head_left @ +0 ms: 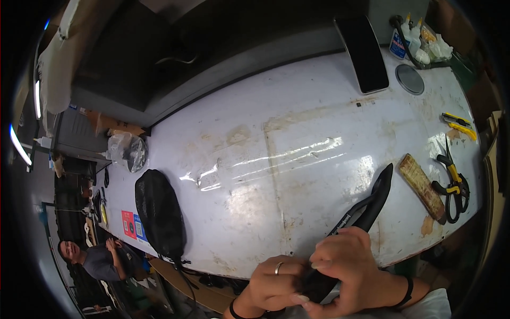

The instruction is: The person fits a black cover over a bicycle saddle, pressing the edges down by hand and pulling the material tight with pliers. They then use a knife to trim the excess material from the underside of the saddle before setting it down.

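Observation:
A black, long-nosed bicycle saddle [375,204] is held at the near edge of the table, its narrow tip pointing away to the right. Along its side runs a thin rail with light markings. My left hand [275,284], wearing a ring, is closed around the near end of the saddle. Against the same end presses my right hand [348,268], fingers bent and thumb on the black surface. The two hands almost meet, and they hide most of the saddle's wide part. To the left lies a black drawstring bag [159,212] with its cord hanging over the edge.
Right of the saddle lie a worn, stained block [422,186], yellow-black scissors [456,194] and a yellow utility knife [459,125]. Farther back are a dark flat panel [363,56], a grey disc [409,80] and glue bottles [409,34]. A person [98,260] is beyond the table's left end.

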### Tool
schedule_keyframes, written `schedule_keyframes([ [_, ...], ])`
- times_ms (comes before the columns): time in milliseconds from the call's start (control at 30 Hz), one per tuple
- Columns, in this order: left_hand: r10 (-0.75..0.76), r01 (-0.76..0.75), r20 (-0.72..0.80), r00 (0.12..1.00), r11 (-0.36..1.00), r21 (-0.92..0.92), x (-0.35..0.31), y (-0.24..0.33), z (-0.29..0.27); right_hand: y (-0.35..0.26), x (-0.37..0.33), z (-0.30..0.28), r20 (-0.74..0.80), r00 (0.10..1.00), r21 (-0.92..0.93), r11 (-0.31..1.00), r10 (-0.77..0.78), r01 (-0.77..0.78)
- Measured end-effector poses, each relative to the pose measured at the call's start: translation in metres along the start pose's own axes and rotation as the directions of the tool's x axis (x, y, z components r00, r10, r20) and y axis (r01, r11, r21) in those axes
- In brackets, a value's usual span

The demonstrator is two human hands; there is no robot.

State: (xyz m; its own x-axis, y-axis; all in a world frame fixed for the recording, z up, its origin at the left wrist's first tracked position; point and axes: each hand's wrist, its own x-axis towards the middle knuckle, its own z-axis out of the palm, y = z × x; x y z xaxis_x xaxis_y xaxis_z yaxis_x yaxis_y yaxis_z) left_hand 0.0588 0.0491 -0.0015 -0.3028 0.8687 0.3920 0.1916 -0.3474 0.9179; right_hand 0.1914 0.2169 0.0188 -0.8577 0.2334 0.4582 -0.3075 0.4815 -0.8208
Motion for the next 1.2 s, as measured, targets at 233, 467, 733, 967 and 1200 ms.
schedule_keyframes([
  [233,0.086,-0.075,-0.175,0.981,0.995,0.067,0.0,-0.019,0.011,0.005,0.0,0.001,-0.054,0.998,0.04,0.998,-0.039,0.041],
  [467,-0.135,0.124,-0.087,0.987,0.984,-0.126,-0.012,-0.014,0.017,0.005,-0.006,-0.013,0.111,0.994,0.008,1.0,0.018,-0.019],
  [733,-0.309,0.289,-0.274,0.911,0.951,-0.11,0.002,0.042,0.024,-0.007,-0.005,0.004,0.016,0.999,-0.097,0.995,0.036,-0.035],
  [967,-0.285,0.345,-0.27,0.92,0.915,0.211,0.028,0.06,0.023,-0.006,-0.001,-0.001,0.012,1.0,-0.143,0.989,0.023,-0.021],
  [1200,-0.031,0.118,-0.349,0.937,0.965,0.233,0.037,0.046,0.036,-0.007,-0.006,-0.011,0.065,0.998,-0.248,0.969,0.013,0.004],
])
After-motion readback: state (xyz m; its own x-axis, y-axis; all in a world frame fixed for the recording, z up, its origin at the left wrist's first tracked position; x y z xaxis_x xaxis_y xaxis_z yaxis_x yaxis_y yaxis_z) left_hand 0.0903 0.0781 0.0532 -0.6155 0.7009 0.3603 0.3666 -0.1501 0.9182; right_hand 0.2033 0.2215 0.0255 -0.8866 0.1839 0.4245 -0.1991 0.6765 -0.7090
